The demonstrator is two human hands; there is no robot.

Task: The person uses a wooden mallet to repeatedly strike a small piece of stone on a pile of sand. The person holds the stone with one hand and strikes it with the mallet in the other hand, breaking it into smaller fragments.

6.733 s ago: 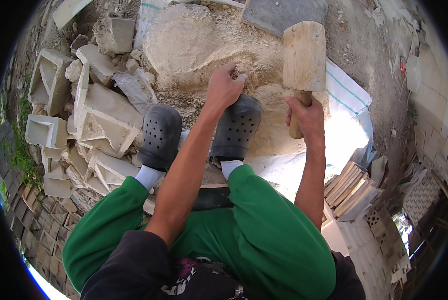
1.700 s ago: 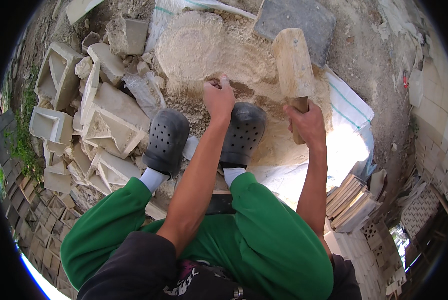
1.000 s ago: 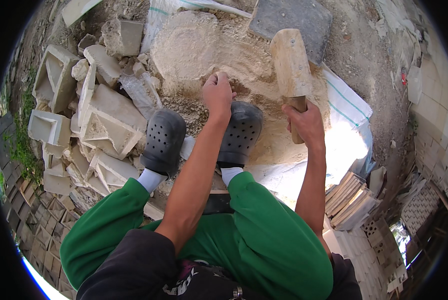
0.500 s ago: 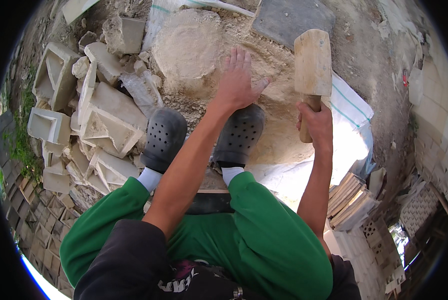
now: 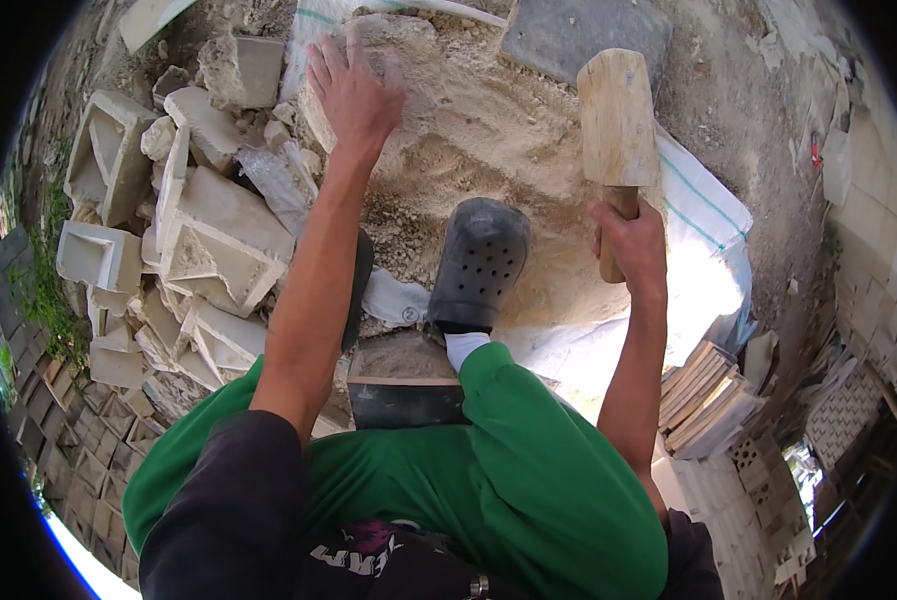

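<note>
My right hand (image 5: 633, 240) is wrapped round the short handle of a wooden mallet (image 5: 619, 120). The mallet's blocky, pale head points away from me, above the dusty ground. At the far left of the work area, my left hand (image 5: 357, 100) lies palm down with its fingers spread. It is over a round, dust-covered slab or block (image 5: 421, 62) and hides part of it; whether the palm presses on it I cannot tell. Loose beige powder and crumbs (image 5: 509, 130) spread to the right of the slab, on a white woven sheet (image 5: 704, 205) with green stripes.
Broken pale plaster-like blocks (image 5: 234, 235) are heaped on the left. A dark grey flat slab (image 5: 549, 40) lies at the back. My grey clog (image 5: 484, 250) stands by the powder. Stacked thin boards (image 5: 704, 400) sit at the lower right.
My left hand has swept left and away from me, from the powder by my right foot onto the round slab. The mallet stays nearly where it was in my right hand.
</note>
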